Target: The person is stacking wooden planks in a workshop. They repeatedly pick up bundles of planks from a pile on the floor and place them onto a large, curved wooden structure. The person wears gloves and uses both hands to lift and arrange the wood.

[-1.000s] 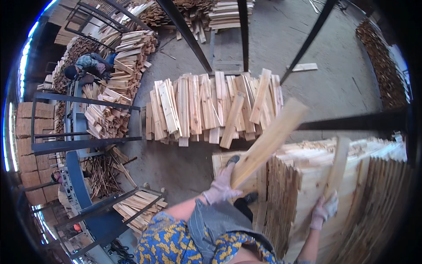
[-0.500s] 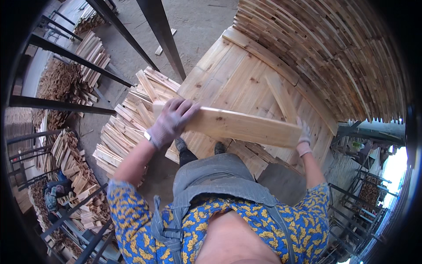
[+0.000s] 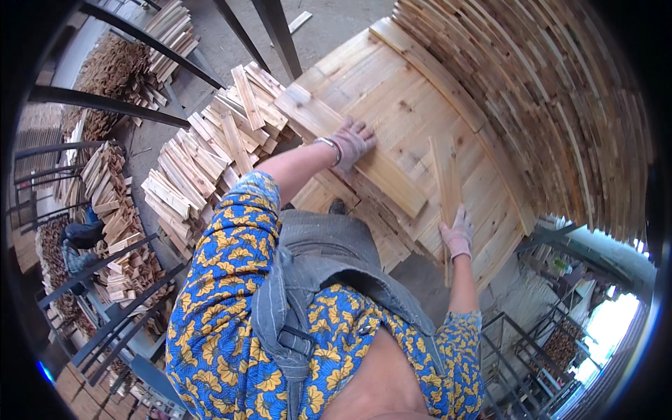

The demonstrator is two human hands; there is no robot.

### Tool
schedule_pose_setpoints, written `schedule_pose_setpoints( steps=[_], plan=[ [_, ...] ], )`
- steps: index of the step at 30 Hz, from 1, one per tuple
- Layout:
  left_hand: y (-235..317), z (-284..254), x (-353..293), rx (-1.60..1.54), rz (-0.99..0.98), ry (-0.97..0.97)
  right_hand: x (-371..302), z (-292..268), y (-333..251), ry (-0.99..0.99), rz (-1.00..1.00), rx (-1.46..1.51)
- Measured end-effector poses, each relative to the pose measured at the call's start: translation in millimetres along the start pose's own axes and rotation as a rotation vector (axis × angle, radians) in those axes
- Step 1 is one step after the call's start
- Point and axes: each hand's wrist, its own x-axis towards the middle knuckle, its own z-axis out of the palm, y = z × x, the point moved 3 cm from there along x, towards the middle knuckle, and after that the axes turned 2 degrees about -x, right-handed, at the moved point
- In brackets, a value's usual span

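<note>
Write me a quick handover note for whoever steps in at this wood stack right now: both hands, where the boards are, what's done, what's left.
Left hand: gloved, palm flat on a wide plank lying on top of the big stack; pressing, not gripping.
Right hand: gloved, closed around a thin upright strip at the stack's near edge.
Boards: loose cut pieces lie in a floor pile to the left; more piles sit by the metal racks.
Done: the wide plank lies on the stack.
Left: it looks skewed to the boards under it, so it probably wants squaring; the strip is not yet put down.
</note>
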Motion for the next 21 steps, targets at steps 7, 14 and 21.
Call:
schedule_pose_setpoints(
  steps=[7, 14, 21],
  plan=[
    [-0.5, 9.9, 15.1, -0.066, 0.008, 0.057, -7.9, -20.6, 28.2, -0.023, -0.022, 0.162],
    [12.0, 1.7, 10.5, 0.066, -0.061, 0.003, -92.9, -38.3, 117.1, -0.108, -0.104, -0.156],
    [5.6, 8.9, 6.6, -0.042, -0.088, 0.020, -64.6, 3.4, 92.4, -0.193, -0.282, -0.185]
  ],
)
